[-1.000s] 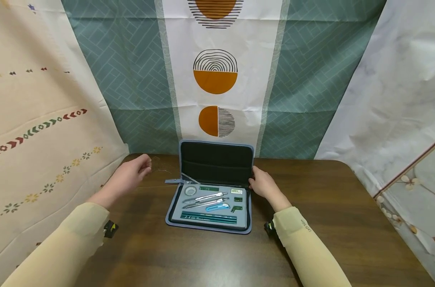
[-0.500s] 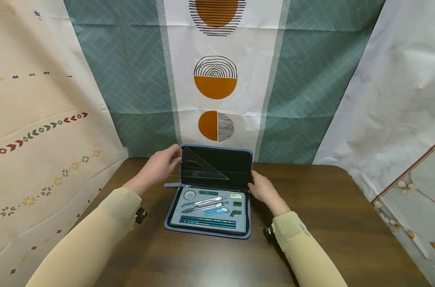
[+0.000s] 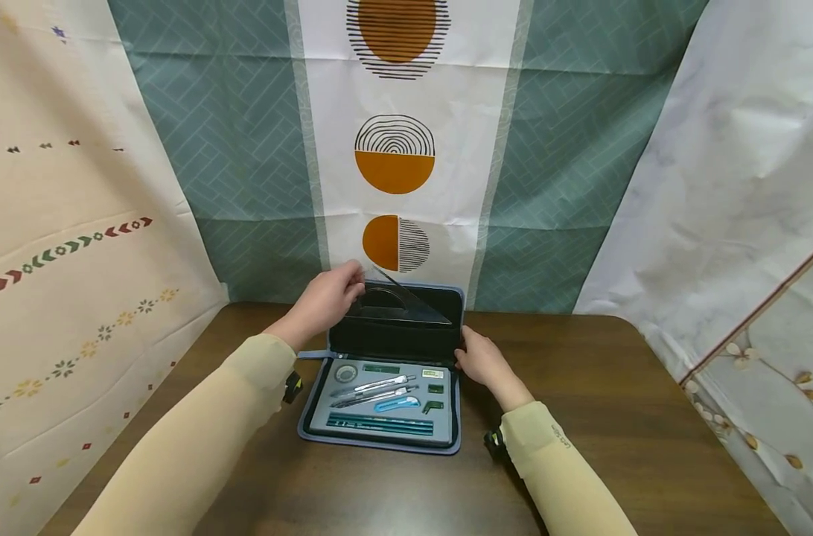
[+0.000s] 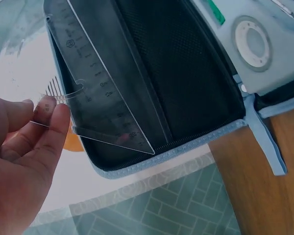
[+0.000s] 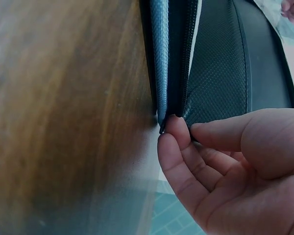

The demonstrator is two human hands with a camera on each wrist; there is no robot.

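My left hand (image 3: 329, 299) pinches a clear triangular set square (image 3: 416, 307) by its corner, between thumb and fingers. The set square overlaps the black inner face of the raised lid (image 3: 396, 344) of a blue-edged zip case; its tip stands above the lid's top edge in the head view. Printed scale marks show on the set square (image 4: 95, 73) in the left wrist view, where it lies over the lid's pocket. At the lid's right side, my right hand (image 3: 485, 359) pinches the case's edge near the hinge, thumb on the inside (image 5: 218, 134).
A grey tray (image 3: 321, 417) in the case's base holds teal pencils (image 3: 380, 424), compasses (image 3: 373, 385), a light blue cutter (image 3: 397, 404), a tape roll (image 3: 345, 374) and small green pieces. The brown table (image 3: 547, 402) meets hanging cloths at its back and sides.
My left hand has moved right and up with the set square, from beside the case to in front of the lid. My right hand stays at the lid's side.
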